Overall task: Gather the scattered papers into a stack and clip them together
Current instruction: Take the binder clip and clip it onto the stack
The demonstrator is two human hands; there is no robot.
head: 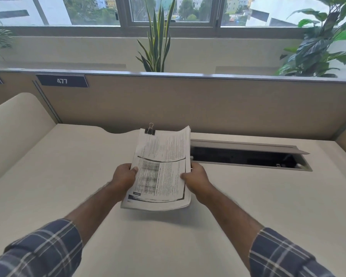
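Both hands hold one stack of papers [162, 168] in the air above the pale bench [68, 176], and a soft shadow lies on the surface under the stack's near end. The left hand [124, 176] has its grip on the stack's left edge, thumb on top of the printed top sheet and the other fingers hidden beneath. The right hand [196, 176] has its grip on the right edge in the same way, thumb lying across the page, fingers out of sight below. The stack sags a little between the two grips and its far end tilts upward. A black binder clip [150, 130] with wire loops bites the far left corner of the stack, one loop standing up above the paper edge; the sheets at the far right corner fan slightly apart. The top sheet carries dense text and a grey table near the left thumb. Plaid sleeves [38, 254] cover both forearms up to below the elbow. Just right of the stack, set into the bench, an open cable tray [248, 158] shows a dark interior with its lid raised. Behind the bench runs a tan partition [208, 104] bearing a dark label reading 477 [62, 80], and potted plants [157, 41] stand before the window [168, 11]
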